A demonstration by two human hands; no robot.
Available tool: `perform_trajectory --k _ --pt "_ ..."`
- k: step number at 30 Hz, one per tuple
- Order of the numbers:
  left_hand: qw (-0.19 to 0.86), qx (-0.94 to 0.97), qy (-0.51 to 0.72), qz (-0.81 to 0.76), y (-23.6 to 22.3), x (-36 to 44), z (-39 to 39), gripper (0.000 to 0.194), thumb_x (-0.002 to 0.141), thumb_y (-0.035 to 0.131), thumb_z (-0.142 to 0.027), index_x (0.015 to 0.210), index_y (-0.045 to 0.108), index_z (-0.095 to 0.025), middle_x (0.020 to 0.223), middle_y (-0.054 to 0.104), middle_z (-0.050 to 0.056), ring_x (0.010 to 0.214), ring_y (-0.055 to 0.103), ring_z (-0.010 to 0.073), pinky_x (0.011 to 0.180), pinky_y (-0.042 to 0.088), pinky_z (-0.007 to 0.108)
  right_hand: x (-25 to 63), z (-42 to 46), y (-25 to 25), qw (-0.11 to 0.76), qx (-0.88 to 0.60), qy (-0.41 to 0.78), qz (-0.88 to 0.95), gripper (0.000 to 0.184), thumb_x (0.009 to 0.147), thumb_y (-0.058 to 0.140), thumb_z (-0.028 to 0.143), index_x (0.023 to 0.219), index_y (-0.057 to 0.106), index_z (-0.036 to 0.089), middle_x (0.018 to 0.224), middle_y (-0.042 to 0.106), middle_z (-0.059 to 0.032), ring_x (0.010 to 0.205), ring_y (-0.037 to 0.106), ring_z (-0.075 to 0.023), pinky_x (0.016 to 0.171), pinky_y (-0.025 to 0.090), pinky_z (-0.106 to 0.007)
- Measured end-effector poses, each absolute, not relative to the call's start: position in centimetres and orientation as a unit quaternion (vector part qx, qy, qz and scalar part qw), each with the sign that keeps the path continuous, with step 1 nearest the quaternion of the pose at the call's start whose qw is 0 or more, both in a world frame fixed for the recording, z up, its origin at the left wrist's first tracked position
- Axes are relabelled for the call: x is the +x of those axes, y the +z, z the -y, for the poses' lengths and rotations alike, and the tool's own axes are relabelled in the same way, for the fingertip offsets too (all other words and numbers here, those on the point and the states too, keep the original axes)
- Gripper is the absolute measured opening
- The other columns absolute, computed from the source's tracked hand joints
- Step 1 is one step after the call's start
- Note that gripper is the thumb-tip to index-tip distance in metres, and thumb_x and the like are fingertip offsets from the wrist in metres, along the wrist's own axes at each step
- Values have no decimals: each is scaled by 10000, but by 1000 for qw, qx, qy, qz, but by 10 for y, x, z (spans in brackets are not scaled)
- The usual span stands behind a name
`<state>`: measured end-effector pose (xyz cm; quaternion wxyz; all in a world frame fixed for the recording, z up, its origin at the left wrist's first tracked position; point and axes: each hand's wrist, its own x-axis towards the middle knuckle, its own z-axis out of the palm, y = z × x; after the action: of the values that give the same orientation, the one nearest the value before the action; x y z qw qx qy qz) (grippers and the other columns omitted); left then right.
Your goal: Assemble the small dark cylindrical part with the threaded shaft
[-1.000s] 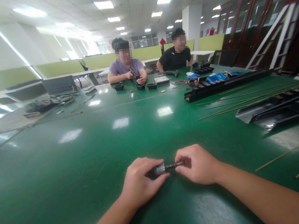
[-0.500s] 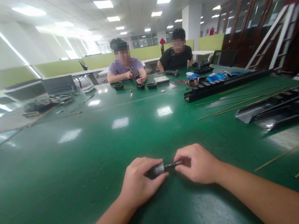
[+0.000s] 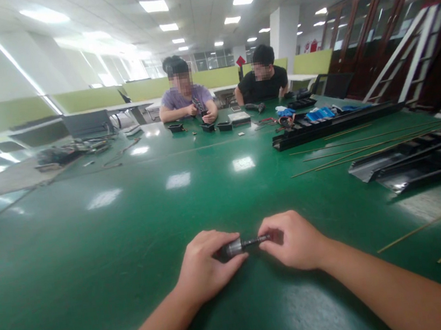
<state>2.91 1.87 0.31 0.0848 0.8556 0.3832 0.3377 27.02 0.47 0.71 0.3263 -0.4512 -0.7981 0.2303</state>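
My left hand [image 3: 208,266] is closed around the thick end of a small cylindrical tool [image 3: 234,247], with its silver-grey body showing between thumb and forefinger. A thin dark shaft [image 3: 251,242] sticks out of it to the right, lying level just above or on the green table. At the shaft's far end, my right hand [image 3: 293,239] pinches the tip between thumb and fingers. What kind of tool it is I cannot make out, and its left end is hidden in my left palm.
Long black metal channels [image 3: 404,170] and thin yellowish rods [image 3: 337,160] lie at the right of the green table [image 3: 133,241]. Across it, two people sit behind small black boxes [image 3: 224,126]; one holds a dark power tool [image 3: 198,105]. Tangled parts [image 3: 76,150] lie far left.
My right hand has shifted very slightly to the right, with a little more of the dark shaft showing. The person in black has turned their head.
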Motion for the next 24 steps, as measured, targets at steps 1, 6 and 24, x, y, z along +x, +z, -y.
perform_trajectory --k 1,6,24 --pt "85 856 338 -382 4 29 -19 252 765 786 -362 977 738 -235 858 747 22 747 678 187 700 531 306 270 -5 7 326 -451 230 798 33 774 690 202 805 702 200 703 679 11 623 587 -134 596 400 -241" --pt "86 856 337 -382 5 30 -19 253 761 792 -346 986 736 -244 864 746 10 750 677 181 707 532 304 270 -4 7 326 -454 229 797 23 775 690 208 795 698 202 692 675 16 612 583 -131 586 393 -238" --pt "89 857 354 -364 4 26 -22 245 778 781 -313 1007 715 -253 897 744 -5 782 676 171 746 525 297 271 -7 6 306 -469 291 775 89 805 664 260 782 696 180 638 652 12 557 554 -116 535 366 -221"
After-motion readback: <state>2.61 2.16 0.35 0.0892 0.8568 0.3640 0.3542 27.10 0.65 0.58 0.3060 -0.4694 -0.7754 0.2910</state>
